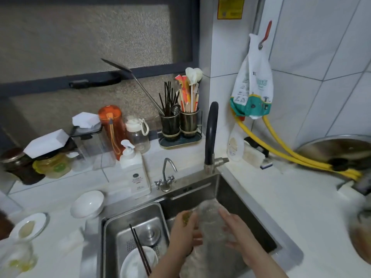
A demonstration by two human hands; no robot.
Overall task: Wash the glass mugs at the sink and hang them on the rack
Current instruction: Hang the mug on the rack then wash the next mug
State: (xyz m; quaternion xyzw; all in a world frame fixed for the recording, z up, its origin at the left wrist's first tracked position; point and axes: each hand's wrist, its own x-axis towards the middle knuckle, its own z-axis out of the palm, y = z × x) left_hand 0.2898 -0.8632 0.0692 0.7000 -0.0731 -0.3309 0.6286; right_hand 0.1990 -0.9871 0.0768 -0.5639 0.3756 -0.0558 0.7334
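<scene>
White counter [281,197] with bowl [87,203], saucer [30,225].

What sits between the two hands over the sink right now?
In the head view, a blurred glass mug lies between the left hand and right hand, over the sink.

- A sink [236,189] fills the lower middle of the frame, set into a counter [291,201] that runs to both sides.
- Two hands meet over the sink: the left hand [185,231] on the left and the right hand [236,231] on the right of a glass mug [210,219] held between them.
- A drain basket [136,223] sits in the sink's left part; a plate [134,263] lies in it, with chopsticks [140,251] across the plate.
- A tall faucet [210,135] stands behind the sink; a small tap [166,175] stands to its left.
- A soap dispenser [134,167] stands left of the small tap.
- A bowl [87,203] rests on the counter left of the sink.
- A utensil holder [180,125] stands behind the taps, at the frame's centre.
- A bag [253,85] hangs on the wall, upper right.
</scene>
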